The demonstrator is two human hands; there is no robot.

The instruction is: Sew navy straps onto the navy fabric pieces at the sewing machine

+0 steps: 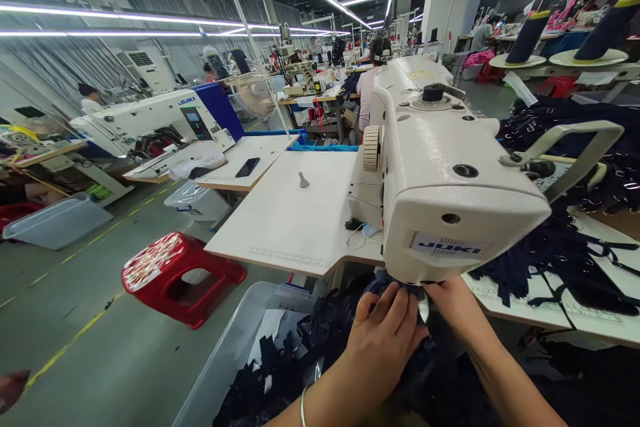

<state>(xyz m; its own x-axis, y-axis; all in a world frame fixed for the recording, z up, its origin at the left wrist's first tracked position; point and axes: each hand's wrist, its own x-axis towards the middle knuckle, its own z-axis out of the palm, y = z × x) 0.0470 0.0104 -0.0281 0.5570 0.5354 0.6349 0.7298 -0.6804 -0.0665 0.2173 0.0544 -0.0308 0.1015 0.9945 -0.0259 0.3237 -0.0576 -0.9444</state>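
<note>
A white JUKI sewing machine [450,193] stands directly before me, and its head hides the needle area. My left hand [383,337] is closed, its fingers bent over a bunch of navy fabric [383,280] just below the head. My right hand [457,307] reaches in from the right under the same head. Its fingers are pressed together there, their tips partly covered by the machine, so what they pinch cannot be made out. Between the hands shows a small shiny white piece [423,308]. More navy straps [265,373] hang below, in a clear plastic bin [225,353].
Piled navy straps with metal rings [575,173] and a dark phone [603,290] lie right. On the white tabletop [280,213] is a small grey metal piece [303,180]. A red stool [180,277] stands left, near another JUKI machine [150,120]. A person [367,87] sits ahead.
</note>
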